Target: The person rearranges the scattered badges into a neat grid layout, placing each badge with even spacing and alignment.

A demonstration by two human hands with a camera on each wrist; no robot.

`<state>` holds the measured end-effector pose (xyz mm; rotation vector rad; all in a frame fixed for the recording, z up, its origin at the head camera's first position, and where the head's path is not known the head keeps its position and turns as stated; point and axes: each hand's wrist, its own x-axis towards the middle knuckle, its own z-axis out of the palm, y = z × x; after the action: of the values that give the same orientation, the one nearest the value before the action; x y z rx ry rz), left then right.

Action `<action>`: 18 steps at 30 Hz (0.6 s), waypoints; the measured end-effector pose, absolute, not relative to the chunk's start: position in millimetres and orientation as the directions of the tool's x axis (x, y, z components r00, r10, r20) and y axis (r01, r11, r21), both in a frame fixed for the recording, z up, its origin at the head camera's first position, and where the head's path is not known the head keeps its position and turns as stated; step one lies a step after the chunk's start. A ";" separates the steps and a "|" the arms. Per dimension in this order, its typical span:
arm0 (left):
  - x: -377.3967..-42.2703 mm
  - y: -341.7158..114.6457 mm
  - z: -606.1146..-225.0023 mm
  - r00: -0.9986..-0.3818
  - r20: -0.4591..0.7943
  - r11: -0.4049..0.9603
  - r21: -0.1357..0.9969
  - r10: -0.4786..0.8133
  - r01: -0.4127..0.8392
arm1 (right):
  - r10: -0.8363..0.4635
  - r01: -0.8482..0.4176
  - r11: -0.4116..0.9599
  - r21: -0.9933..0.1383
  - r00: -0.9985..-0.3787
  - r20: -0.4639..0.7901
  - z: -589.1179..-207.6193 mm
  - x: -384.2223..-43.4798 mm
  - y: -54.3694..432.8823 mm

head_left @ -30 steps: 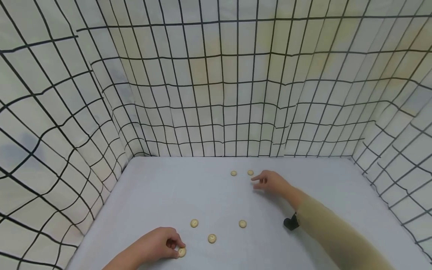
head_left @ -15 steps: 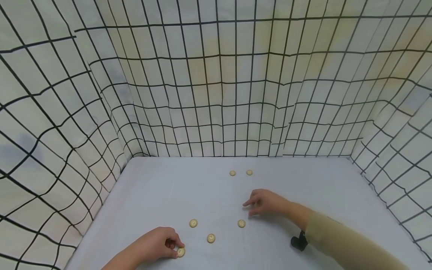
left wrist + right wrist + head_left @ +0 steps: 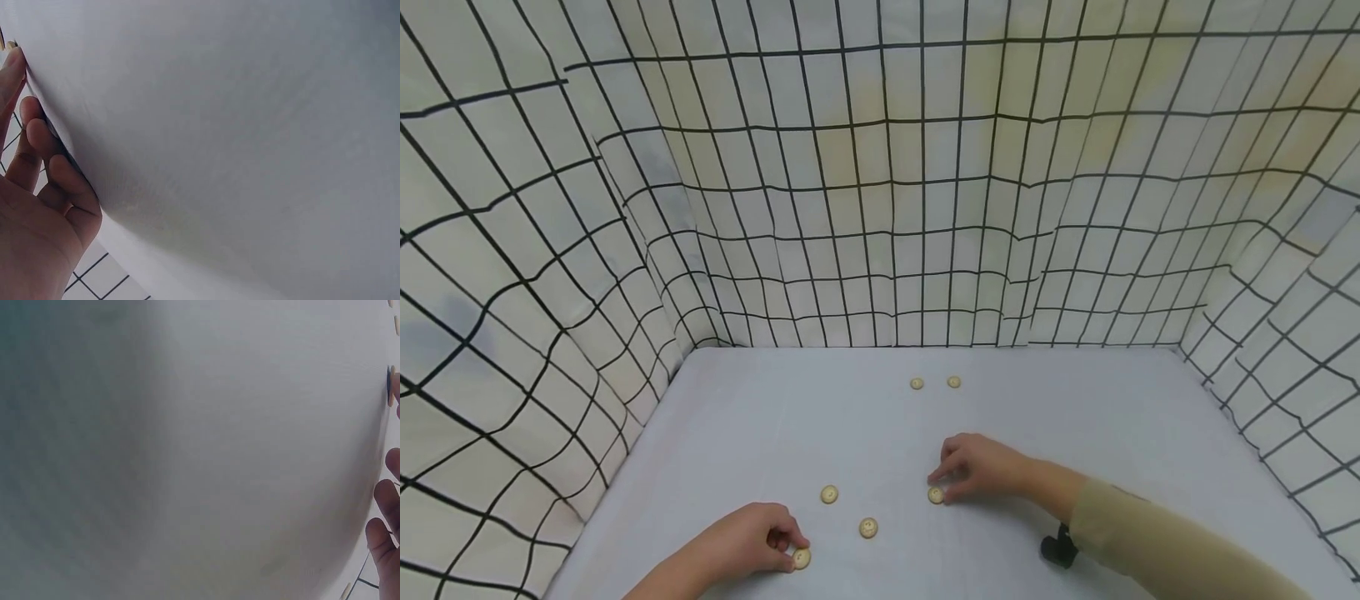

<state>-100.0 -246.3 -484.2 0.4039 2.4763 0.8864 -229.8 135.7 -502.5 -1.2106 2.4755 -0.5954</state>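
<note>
In the head view, my left hand (image 3: 747, 540) rests low on the white table, pinching a pale round button (image 3: 802, 559) by its edge between thumb and forefinger. Farther right, my right hand (image 3: 987, 469) has thumb and forefinger on either side of another button (image 3: 936, 495). The right wrist view catches that button (image 3: 391, 386) edge-on at a fingertip, the other fingers (image 3: 385, 499) bent apart below it. Curled fingers (image 3: 69, 178) of the left hand lie against the tabletop in the left wrist view. Between the two hands lie two more buttons, one nearer (image 3: 868, 527) and one farther (image 3: 829, 494).
Two buttons, one on the left (image 3: 917, 383) and one on the right (image 3: 954, 382), lie near the table's far edge. White walls with a black grid (image 3: 880, 250) enclose the white table (image 3: 760, 433) at back and sides. A black device (image 3: 1060, 548) hangs under the right sleeve (image 3: 1150, 533).
My right hand has come back from beside the two far buttons to the nearer right-hand one, and its thumb and forefinger have closed on it. The left hand stays on its button.
</note>
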 end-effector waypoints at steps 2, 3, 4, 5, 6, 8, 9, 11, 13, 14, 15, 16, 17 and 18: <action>-100.0 -245.8 -483.7 -0.843 -0.335 0.750 0.651 0.421 0.116 | -0.810 -0.681 0.545 -0.489 -0.578 -0.098 -501.1 -228.7 134.4; -99.8 -245.5 -483.5 -0.843 -0.330 0.749 0.651 0.424 0.123 | -0.814 -0.688 0.541 -0.484 -0.572 -0.096 -500.9 -228.2 133.9; -99.3 -245.2 -483.2 -0.844 -0.331 0.753 0.646 0.422 0.123 | -0.818 -0.692 0.536 -0.482 -0.567 -0.096 -500.3 -227.8 133.3; -98.7 -245.0 -483.0 -0.844 -0.333 0.755 0.645 0.420 0.121 | -0.822 -0.697 0.532 -0.481 -0.562 -0.094 -499.8 -227.5 132.8; -98.1 -244.9 -482.8 -0.845 -0.334 0.756 0.644 0.417 0.118 | -0.825 -0.703 0.528 -0.477 -0.558 -0.090 -499.6 -227.4 132.3; -97.1 -245.1 -482.6 -0.848 -0.335 0.756 0.644 0.411 0.113 | -0.827 -0.705 0.526 -0.476 -0.555 -0.091 -499.1 -227.4 131.4; -96.6 -245.2 -482.4 -0.849 -0.334 0.756 0.646 0.409 0.110 | -0.827 -0.705 0.527 -0.474 -0.555 -0.094 -499.0 -227.7 131.1; -95.9 -245.6 -482.1 -0.851 -0.334 0.756 0.647 0.404 0.105 | -0.828 -0.705 0.528 -0.474 -0.552 -0.101 -499.2 -228.3 130.3; -95.5 -246.0 -482.3 -0.853 -0.328 0.753 0.649 0.407 0.110 | -0.829 -0.704 0.529 -0.473 -0.549 -0.111 -499.3 -229.1 129.8; -95.5 -246.1 -482.4 -0.852 -0.325 0.751 0.650 0.410 0.114 | -0.830 -0.705 0.529 -0.472 -0.547 -0.113 -499.6 -229.7 129.6; -95.4 -246.2 -482.4 -0.852 -0.323 0.750 0.651 0.412 0.117 | -0.832 -0.707 0.526 -0.472 -0.544 -0.112 -499.5 -230.0 129.6; -95.4 -246.3 -482.4 -0.851 -0.321 0.749 0.652 0.415 0.119 | -0.833 -0.709 0.524 -0.473 -0.542 -0.112 -499.8 -230.4 129.6; -95.5 -246.3 -482.5 -0.851 -0.320 0.748 0.652 0.417 0.122 | -0.834 -0.711 0.523 -0.471 -0.540 -0.110 -500.4 -230.9 129.6; -95.6 -246.3 -482.4 -0.850 -0.317 0.747 0.652 0.421 0.127 | -0.834 -0.710 0.522 -0.472 -0.541 -0.110 -501.0 -231.4 129.8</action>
<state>-95.6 -246.3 -482.4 0.4162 2.4961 0.8857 -231.4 129.8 -501.0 -1.2844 2.4434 -0.5398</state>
